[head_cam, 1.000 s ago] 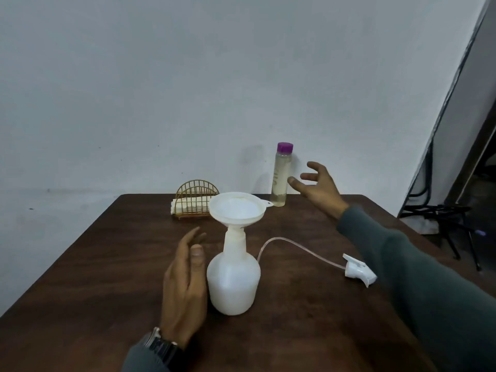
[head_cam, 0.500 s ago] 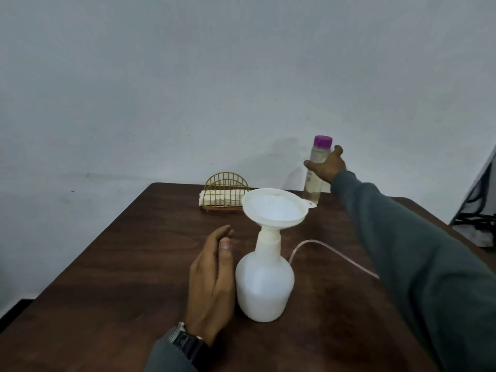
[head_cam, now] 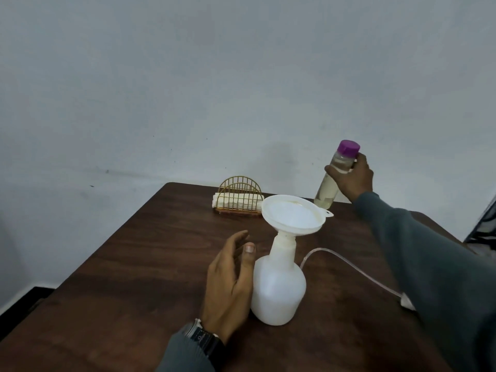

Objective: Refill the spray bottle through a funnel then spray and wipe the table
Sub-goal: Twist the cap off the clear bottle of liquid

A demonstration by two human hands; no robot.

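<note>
A white spray bottle (head_cam: 279, 291) stands upright in the middle of the dark wooden table (head_cam: 134, 277), with a white funnel (head_cam: 292, 214) seated in its neck. My left hand (head_cam: 230, 285) rests beside the bottle's left side, fingers straight, thumb against it. My right hand (head_cam: 351, 175) grips a clear refill bottle (head_cam: 328, 187) of pale liquid with a purple cap (head_cam: 348, 148), tilted and lifted at the table's far right. The spray head (head_cam: 406, 304) lies on the table at the right, mostly hidden by my sleeve, its clear tube (head_cam: 346, 264) trailing toward the bottle.
A gold wire holder (head_cam: 239, 189) with folded white cloths (head_cam: 236, 203) sits at the table's far edge against the grey wall. The table's left edge drops to the floor. Dark stand legs show at the far right.
My right hand reached the refill bottle, closed around it, and now has it tilted and lifted. My left hand stayed beside the spray bottle. The camera view shifted left.
</note>
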